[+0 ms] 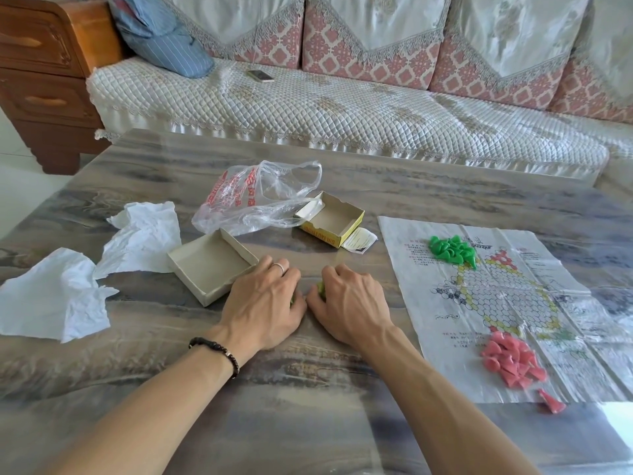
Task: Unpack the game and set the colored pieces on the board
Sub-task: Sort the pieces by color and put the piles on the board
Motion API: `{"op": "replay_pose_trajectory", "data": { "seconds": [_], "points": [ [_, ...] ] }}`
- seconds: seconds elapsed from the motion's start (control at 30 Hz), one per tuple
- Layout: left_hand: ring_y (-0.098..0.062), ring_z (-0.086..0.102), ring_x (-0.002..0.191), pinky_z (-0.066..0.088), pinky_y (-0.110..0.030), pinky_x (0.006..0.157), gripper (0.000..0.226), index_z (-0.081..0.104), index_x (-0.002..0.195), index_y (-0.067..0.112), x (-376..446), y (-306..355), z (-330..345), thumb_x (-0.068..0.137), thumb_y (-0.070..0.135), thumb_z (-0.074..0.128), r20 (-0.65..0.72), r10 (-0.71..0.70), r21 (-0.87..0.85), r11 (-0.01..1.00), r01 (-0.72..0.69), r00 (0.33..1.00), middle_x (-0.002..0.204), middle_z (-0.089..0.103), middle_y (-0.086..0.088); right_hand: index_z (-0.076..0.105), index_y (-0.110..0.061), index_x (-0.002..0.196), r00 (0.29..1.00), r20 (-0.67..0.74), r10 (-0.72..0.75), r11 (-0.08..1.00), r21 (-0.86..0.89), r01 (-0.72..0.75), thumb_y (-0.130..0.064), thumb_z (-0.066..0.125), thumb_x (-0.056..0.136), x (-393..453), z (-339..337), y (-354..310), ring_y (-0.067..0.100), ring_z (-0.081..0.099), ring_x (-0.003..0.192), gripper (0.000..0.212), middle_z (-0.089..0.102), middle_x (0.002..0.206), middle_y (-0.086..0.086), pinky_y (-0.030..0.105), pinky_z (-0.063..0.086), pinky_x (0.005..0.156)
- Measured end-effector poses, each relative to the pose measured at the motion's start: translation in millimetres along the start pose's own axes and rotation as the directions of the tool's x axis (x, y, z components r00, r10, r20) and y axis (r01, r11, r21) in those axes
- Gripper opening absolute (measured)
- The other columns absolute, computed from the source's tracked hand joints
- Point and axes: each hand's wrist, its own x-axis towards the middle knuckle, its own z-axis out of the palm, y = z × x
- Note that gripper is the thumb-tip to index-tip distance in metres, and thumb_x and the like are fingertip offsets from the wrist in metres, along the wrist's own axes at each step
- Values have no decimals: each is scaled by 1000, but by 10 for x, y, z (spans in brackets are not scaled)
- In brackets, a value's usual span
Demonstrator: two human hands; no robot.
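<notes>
Head camera, looking down at the counter (342, 389), and I'll place everything off the paper game board (486, 303) spread flat on it. Both hands sit side by side just left of the board, knuckles up. My left hand (265, 299) has its fingers curled down over something yellow-green I can barely see at its edge. My right hand (349, 299) is curled the same way, a bit of yellow-green piece (320, 289) peeking out by the knuckles. Fingers bent over the small pieces on both sides, though I cannot tell how many lie under them.

On the board, a heap of green pieces (452, 250) sits at its far corner, a heap of pink pieces (512, 363) at its near edge. One stray pink piece (551, 402) lies just off the near edge.

Left of the board, beyond my hands: an open grey box tray (212, 265) touching my left hand, the yellow-sided box half (332, 219) farther back, a clear plastic bag (253, 200) draped onto it. Crumpled white paper (85, 269) lies far left.
</notes>
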Motion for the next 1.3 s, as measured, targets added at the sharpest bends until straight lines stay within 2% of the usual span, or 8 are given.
{"op": "replay_pose_trajectory", "data": {
  "seconds": [0.2, 0.33, 0.43, 0.57, 0.7, 0.83, 1.03, 1.3],
  "points": [
    [-23, 52, 54, 38, -30, 50, 21, 47, 64, 18, -30, 2, -27, 82, 28, 53, -23, -14, -11, 1000, 14, 1000, 56, 56, -1, 30, -17, 75, 999, -46, -19, 1000, -23, 18, -31, 42, 85, 7, 61, 6, 35, 53, 48, 21, 56, 65, 8, 29, 26, 45],
    [-22, 50, 45, 30, -27, 47, 28, 46, 57, 18, -40, 2, -59, 83, 28, 42, -60, -9, -8, 1000, 8, 998, 49, 53, -2, 34, -15, 70, 998, -51, -26, 999, -48, 23, -29, 43, 88, -4, 84, 26, 34, 51, 46, 25, 55, 65, 8, 29, 25, 44],
    [-23, 49, 41, 31, -27, 43, 32, 47, 54, 17, -51, 12, -76, 84, 26, 47, -64, 13, 6, 1000, -13, 998, 47, 53, -3, 34, -16, 67, 998, -65, -18, 998, -68, 14, -29, 47, 89, -14, 76, 31, 32, 49, 43, 29, 54, 62, 7, 26, 19, 42],
    [-26, 49, 37, 27, -25, 41, 34, 49, 51, 14, -49, -1, -71, 76, 17, 71, -68, 0, 19, 1000, 1, 998, 44, 53, -5, 36, -14, 69, 999, -39, 16, 999, -29, -17, -28, 44, 92, -6, 60, 27, 35, 55, 55, 29, 59, 68, 8, 31, 28, 47],
    [-32, 51, 36, 37, -28, 35, 34, 51, 52, 10, 34, -65, 10, 84, 22, 56, -107, -10, -16, 1000, 8, 994, 45, 54, -9, 37, -13, 71, 999, -4, 37, 999, 14, -36, -28, 41, 94, 30, 28, 33, 38, 58, 66, 28, 62, 74, 10, 34, 33, 53],
    [-33, 50, 37, 35, -27, 36, 41, 52, 53, 11, 52, -85, 66, 89, 29, 41, -119, 7, -20, 1000, -9, 993, 45, 53, -9, 38, -13, 72, 1000, 15, 23, 1000, -3, -23, -31, 40, 95, 42, -4, 32, 37, 60, 70, 29, 64, 78, 11, 33, 31, 55],
    [-31, 42, 33, 26, -23, 39, 39, 37, 50, 18, 51, -98, 35, 87, 23, 48, -155, -12, -114, 994, -6, 988, 39, 46, -7, 39, -13, 60, 992, 37, 124, 992, 27, -125, -28, 43, 92, 118, -53, 53, 29, 44, 58, 35, 46, 63, 5, 30, 32, 54],
    [-29, 38, 33, 20, -22, 44, 40, 28, 56, 21, 7, -98, 3, 84, 20, 55, -171, -16, -134, 991, -8, 985, 38, 43, -6, 43, -13, 73, 994, 53, 93, 993, -83, -89, -22, 39, 96, 124, -25, 33, 34, 60, 66, 25, 61, 75, 8, 33, 36, 52]
  ]
}}
